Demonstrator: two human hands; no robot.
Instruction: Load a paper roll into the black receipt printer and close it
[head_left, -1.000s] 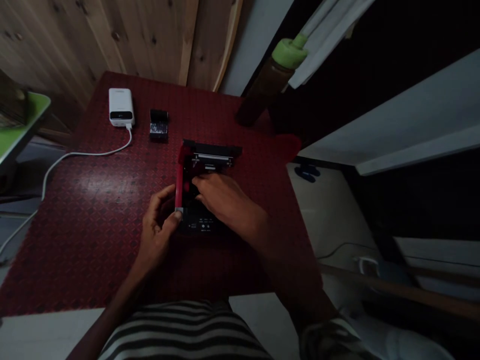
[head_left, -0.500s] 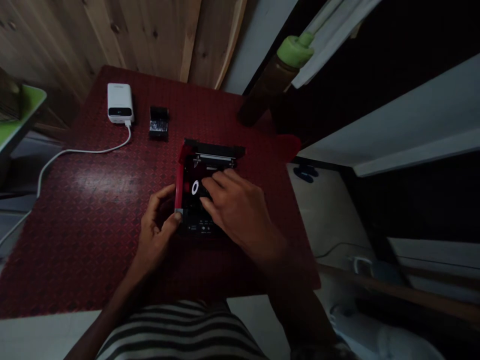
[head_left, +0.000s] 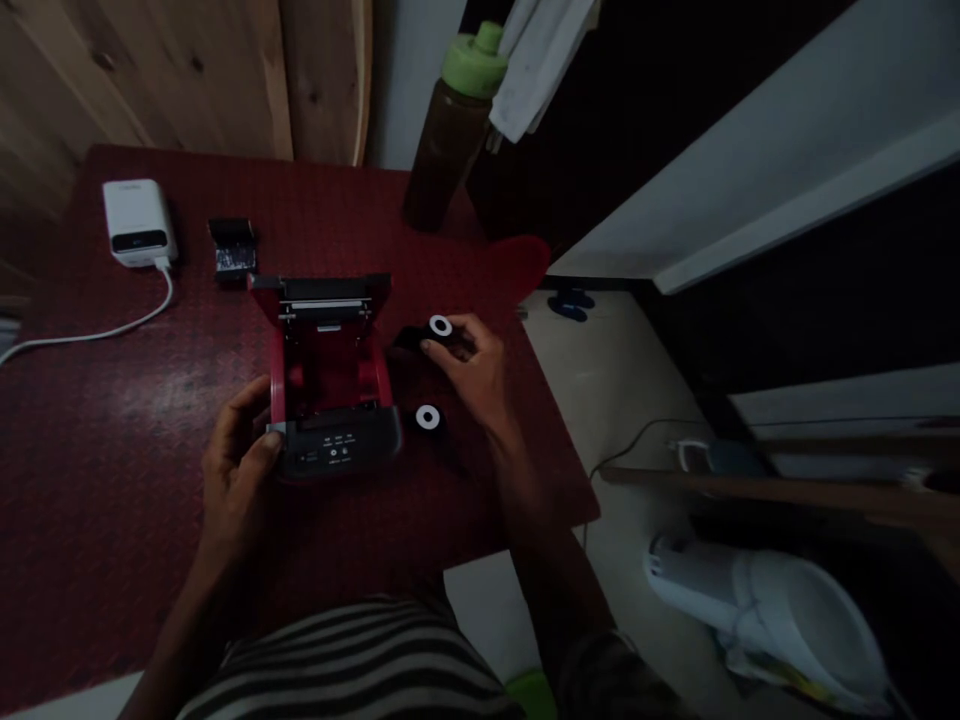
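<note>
A small red and black printer (head_left: 341, 445) stands on the red table with its lid raised, and its red inside shows no roll. My left hand (head_left: 238, 470) is closed around its left side, thumb on the front left corner. Right of the printer, my right hand (head_left: 480, 370) pinches a black roll (head_left: 440, 327) with a white ring-shaped end. A dark strip reaches from that roll toward the printer. Another black roll (head_left: 428, 418) with a white ring end rests on the table, just right of the printer's front panel.
Beyond the printer lie a white power bank (head_left: 139, 225) with a plugged-in white cable and a small black piece (head_left: 234, 250). A dark bottle with a green cap (head_left: 474, 65) stands at the back. The table's right edge drops to a pale floor.
My right hand has come out of the printer, rightward, with the black roll. The printer's inside and the second roll now show. My view has swung right; my left hand keeps its hold.
</note>
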